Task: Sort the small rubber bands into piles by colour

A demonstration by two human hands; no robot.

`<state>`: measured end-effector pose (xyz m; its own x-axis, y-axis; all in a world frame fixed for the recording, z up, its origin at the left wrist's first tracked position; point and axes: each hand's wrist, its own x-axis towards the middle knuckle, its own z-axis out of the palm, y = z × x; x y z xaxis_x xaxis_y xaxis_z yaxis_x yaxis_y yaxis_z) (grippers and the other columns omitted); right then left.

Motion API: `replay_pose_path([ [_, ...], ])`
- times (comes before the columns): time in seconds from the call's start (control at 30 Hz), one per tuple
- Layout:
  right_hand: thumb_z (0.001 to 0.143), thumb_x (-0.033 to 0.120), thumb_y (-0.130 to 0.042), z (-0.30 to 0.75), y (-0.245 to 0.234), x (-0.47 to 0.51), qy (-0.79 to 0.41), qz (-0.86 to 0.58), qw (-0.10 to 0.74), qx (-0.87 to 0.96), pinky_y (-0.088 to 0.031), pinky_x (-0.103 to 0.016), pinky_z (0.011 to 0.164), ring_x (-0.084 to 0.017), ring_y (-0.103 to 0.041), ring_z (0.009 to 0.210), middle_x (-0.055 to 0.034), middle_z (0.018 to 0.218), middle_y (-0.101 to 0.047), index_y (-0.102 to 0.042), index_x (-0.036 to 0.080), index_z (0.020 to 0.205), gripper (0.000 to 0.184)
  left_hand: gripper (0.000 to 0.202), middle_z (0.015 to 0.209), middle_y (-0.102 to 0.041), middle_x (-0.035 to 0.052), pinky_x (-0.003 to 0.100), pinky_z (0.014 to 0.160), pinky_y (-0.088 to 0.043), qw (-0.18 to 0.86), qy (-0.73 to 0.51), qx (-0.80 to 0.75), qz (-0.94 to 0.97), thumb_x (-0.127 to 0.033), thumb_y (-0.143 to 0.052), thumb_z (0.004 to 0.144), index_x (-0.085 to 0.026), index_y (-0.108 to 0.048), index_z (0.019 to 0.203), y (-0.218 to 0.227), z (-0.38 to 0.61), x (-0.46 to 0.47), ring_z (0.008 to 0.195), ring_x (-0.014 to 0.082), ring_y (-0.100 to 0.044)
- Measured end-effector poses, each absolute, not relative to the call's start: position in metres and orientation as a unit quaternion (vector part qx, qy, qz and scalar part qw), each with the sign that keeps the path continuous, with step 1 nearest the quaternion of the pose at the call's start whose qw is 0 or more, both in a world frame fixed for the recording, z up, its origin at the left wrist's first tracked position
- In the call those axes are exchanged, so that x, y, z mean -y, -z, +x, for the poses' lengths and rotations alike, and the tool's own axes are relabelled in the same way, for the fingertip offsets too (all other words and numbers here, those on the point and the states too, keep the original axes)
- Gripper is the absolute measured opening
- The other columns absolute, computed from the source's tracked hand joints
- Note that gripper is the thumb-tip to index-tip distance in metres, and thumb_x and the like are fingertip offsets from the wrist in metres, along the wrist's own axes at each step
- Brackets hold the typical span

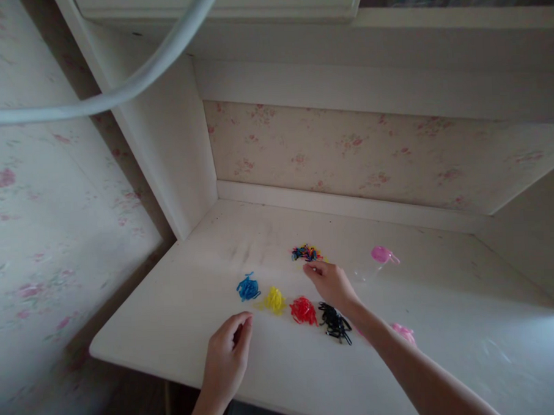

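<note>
A small pile of mixed-colour rubber bands lies toward the back of the white desk. My right hand reaches to its near edge, thumb and fingertips pinched together; whatever they hold is too small to make out. Closer to me, sorted bands form a row: blue bands, yellow bands, red bands and black bands. Pink bands are partly hidden behind my right forearm. My left hand is closed below the blue and yellow piles, its fingers curled in with any contents hidden.
A pink lid-like piece with a clear plastic container sits right of the mixed pile. The white desk has a shelf overhead and side panels. A pale curved tube crosses the upper left, near the camera.
</note>
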<state>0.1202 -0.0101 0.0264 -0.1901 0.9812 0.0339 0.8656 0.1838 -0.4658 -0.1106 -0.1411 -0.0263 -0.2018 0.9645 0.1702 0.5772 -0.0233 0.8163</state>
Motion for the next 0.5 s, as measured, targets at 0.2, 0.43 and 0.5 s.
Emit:
replay_pose_path([
  [0.2, 0.083, 0.03, -0.043, 0.085, -0.028, 0.035, -0.244, -0.529, 0.146, 0.799, -0.037, -0.017, 0.059, -0.011, -0.061, 0.066, 0.0018, 0.075, -0.071, -0.073, 0.025, 0.085, 0.031, 0.036, 0.079, -0.07, 0.0047, 0.024, 0.062, -0.052, 0.246, -0.405, -0.666, 0.576, -0.042, -0.044, 0.089, -0.018, -0.066, 0.103, 0.02, -0.108, 0.141, 0.071, 0.0162, -0.065],
  [0.43, 0.078, 0.023, -0.045, 0.077, -0.02, 0.038, -0.222, -0.543, 0.118, 0.801, -0.03, -0.019, 0.053, -0.01, -0.056, 0.058, -0.0002, 0.067, -0.069, -0.072, 0.023, 0.071, 0.029, 0.036, 0.075, -0.069, 0.004, 0.023, 0.058, -0.051, 0.235, -0.405, -0.664, 0.583, -0.042, -0.044, 0.088, -0.018, -0.067, 0.102, 0.019, -0.108, 0.142, 0.067, 0.0161, -0.065],
  [0.5, 0.078, 0.023, -0.046, 0.082, -0.023, 0.038, -0.21, -0.551, 0.12, 0.798, -0.028, -0.02, 0.052, -0.009, -0.052, 0.054, -0.0004, 0.063, -0.067, -0.07, 0.022, 0.065, 0.028, 0.036, 0.074, -0.069, 0.0039, 0.022, 0.058, -0.051, 0.233, -0.402, -0.668, 0.581, -0.043, -0.045, 0.088, -0.018, -0.067, 0.101, 0.02, -0.109, 0.142, 0.067, 0.0163, -0.065],
])
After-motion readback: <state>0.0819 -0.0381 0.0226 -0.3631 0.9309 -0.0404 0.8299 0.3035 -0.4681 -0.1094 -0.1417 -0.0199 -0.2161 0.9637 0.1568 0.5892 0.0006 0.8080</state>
